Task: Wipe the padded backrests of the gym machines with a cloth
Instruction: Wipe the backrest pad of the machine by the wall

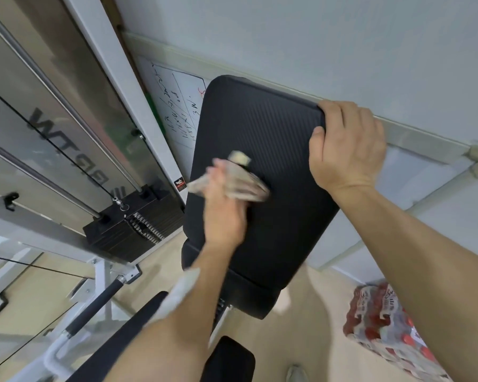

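— Where's the cloth (243,186) from where you stand?

— About the middle of the backrest (260,119), a bit towards its left edge. The left hand (224,213) has it bunched up, fingers curled round it, pushed flat against the padding. That hand is blurred, so I can't make out each finger.

— And the other one?

— The right hand (348,150) is clamped on the backrest's top right corner, thumb on the front face and fingers wrapped over the edge.

— Sensible place to hold?

— I'd say so. The pad looks thick and soft with a ribbed black skin, so it should give under pressure and grab the cloth a little rather than let it slide. The cloth is light and limp, and holding it in a wad is the only way to get any push into it. Bracing the corner should stop the pad rocking.

— Anything in the way?

— A weight stack (133,232) with its guide rods sits close on the backrest's left, and a whiteboard (174,106) leans behind that same edge, so an elbow has little room there. Below the backrest is the seat pad (232,357), and off to its lower right a pack of bottles (384,321) on the floor, well apart from both hands
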{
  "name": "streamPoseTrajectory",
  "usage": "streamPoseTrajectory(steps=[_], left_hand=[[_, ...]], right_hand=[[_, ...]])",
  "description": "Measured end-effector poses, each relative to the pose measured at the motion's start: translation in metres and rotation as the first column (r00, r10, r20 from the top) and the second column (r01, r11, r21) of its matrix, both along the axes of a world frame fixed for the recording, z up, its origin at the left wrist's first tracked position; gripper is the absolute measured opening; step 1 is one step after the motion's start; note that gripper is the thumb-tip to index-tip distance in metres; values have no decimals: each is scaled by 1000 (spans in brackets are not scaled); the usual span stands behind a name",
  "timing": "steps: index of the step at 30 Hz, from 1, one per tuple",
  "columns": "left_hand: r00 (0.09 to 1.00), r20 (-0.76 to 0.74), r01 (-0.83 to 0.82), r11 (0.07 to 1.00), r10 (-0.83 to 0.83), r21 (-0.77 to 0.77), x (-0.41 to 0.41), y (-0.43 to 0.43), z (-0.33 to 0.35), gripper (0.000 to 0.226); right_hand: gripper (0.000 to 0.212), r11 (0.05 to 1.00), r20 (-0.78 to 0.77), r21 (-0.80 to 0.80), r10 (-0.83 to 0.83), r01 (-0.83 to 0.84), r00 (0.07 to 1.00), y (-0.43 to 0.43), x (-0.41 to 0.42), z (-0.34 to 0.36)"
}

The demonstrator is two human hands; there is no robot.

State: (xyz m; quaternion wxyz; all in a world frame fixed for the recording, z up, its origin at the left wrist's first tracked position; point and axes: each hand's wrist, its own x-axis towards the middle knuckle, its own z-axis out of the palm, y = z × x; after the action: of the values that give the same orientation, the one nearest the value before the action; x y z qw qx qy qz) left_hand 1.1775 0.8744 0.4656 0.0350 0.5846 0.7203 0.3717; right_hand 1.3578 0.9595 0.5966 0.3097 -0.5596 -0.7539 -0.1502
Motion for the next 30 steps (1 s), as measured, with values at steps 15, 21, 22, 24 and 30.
streamPoseTrajectory(steps=[15,21,22,24,30], left_hand=[[993,118,-20,993,33,-114,61,-50,-56,57],[749,486,-400,892,451,-210,13,-3,-36,47],[716,518,-408,883,468,-234,35,-18,-45,50],[718,526,-384,889,457,-248,92,-55,-64,52],[794,512,-286,945,327,-161,140,-81,-60,51]], right_hand=[[43,999,66,-8,-33,34,997,-3,-1,1],[44,999,106,10,-37,36,994,-3,0,-1],[45,1000,101,19,-25,23,995,-3,0,-1],[47,999,96,45,15,-20,995,-3,2,-2],[54,943,168,165,261,-288,950,-41,11,-30]])
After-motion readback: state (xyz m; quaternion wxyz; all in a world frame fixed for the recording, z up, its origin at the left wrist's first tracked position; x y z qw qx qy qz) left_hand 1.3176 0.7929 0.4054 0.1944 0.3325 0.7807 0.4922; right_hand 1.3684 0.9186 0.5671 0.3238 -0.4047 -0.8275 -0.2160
